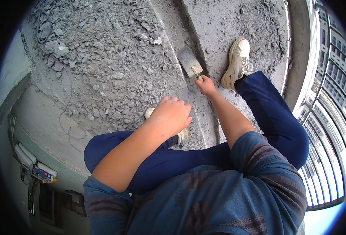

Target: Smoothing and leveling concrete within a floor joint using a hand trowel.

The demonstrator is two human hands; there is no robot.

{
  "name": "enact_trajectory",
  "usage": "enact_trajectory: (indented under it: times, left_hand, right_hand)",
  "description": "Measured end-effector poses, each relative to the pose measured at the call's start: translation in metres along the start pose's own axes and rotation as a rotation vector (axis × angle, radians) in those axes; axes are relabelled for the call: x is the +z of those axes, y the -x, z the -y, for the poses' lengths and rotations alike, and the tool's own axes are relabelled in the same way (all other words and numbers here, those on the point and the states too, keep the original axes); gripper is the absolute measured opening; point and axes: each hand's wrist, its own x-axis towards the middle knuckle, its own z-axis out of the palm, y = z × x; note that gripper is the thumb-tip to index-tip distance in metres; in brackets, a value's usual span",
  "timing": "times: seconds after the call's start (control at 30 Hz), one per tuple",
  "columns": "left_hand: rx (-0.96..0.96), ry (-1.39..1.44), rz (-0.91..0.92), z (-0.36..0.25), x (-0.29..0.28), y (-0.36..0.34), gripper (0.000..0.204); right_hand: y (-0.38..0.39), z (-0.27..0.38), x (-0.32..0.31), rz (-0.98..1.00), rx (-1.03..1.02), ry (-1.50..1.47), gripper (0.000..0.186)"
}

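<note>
My right hand [205, 85] grips the handle of a trowel [189, 61] with a flat, dusty rectangular blade. The blade points away from me and lies over a recessed channel [188, 34] in the concrete, beside its raised right edge. Grey dust covers the channel bottom. My left hand [169, 115] is curled closed above my left shoe, the back of the hand toward me. Nothing sticks out of it; its palm side is hidden.
Broken concrete rubble [102, 58] spreads left of the channel. A thin cable [69, 84] runs along the rubble's left side. My right shoe [237, 62] stands on the slab right of the channel. A barred railing [323, 129] lies at far right, small boxes [44, 172] at lower left.
</note>
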Motion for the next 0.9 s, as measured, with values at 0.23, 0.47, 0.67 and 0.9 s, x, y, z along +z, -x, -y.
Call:
enact_trajectory:
  times: [0.23,0.47,0.67,0.9]
  left_hand:
    - [0.012,0.038,-0.027,-0.001,0.001,-0.003,0.025]
    - [-0.026,0.06,-0.029,-0.002,0.001,0.0,0.024]
    - [-0.019,0.083,-0.027,0.0,0.005,-0.001,0.024]
    - [-0.017,0.085,-0.015,0.0,0.005,-0.002,0.023]
  right_hand:
    - [-0.022,-0.013,0.012,-0.131,-0.138,-0.008,0.033]
    - [-0.026,-0.029,0.029,-0.025,0.035,-0.217,0.029]
    - [-0.04,-0.034,0.018,-0.11,-0.004,0.025,0.039]
    - [-0.027,-0.022,0.016,-0.171,-0.077,0.14,0.04]
